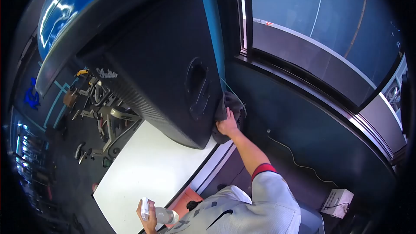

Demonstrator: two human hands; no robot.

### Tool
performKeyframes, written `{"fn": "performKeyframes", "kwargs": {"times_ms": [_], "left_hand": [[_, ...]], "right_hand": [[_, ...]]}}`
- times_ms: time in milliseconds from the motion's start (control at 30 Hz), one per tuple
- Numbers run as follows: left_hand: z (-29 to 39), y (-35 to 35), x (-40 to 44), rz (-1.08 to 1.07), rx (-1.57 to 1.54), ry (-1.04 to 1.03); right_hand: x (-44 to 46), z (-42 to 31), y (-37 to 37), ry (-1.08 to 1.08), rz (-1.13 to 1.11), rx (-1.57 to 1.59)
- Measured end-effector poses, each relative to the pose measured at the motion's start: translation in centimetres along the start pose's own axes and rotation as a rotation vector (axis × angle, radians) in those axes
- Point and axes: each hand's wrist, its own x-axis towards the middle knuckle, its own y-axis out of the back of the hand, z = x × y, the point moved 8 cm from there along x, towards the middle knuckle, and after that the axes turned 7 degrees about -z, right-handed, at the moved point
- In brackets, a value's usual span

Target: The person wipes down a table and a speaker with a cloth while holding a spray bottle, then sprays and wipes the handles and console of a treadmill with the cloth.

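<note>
My left hand (149, 217) is closed around a clear spray bottle (166, 215) with a white spray head, tilted on its side above the front edge of the white tabletop (147, 169). With my arm stretched forward, my right hand (228, 124) grips a dark grey cloth (233, 102) at the back edge of a large black loudspeaker (160, 56). The cloth hides part of that edge. On the speaker's side panel is a recessed handle (199, 87). The speaker stands on the white tabletop.
A thin cable (294, 159) runs along the dark wall to a white box (337, 203) at the right. Above it is a framed window (312, 30). Exercise bikes (110, 115) stand on the floor at left. An orange object (185, 199) sits below the tabletop near my body.
</note>
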Motion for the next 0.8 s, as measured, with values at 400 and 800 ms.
{"fn": "performKeyframes", "kwargs": {"times_ms": [400, 800], "left_hand": [[-3.2, -0.3, -2.2, 0.014, 0.029, 0.211], [1.3, -0.7, -1.1, 0.0, 0.002, -0.068]], "right_hand": [[0.0, 4.5, 2.3, -0.279, 0.228, -0.025], [-6.3, -8.4, 2.8, -0.46, 0.423, 1.648]]}}
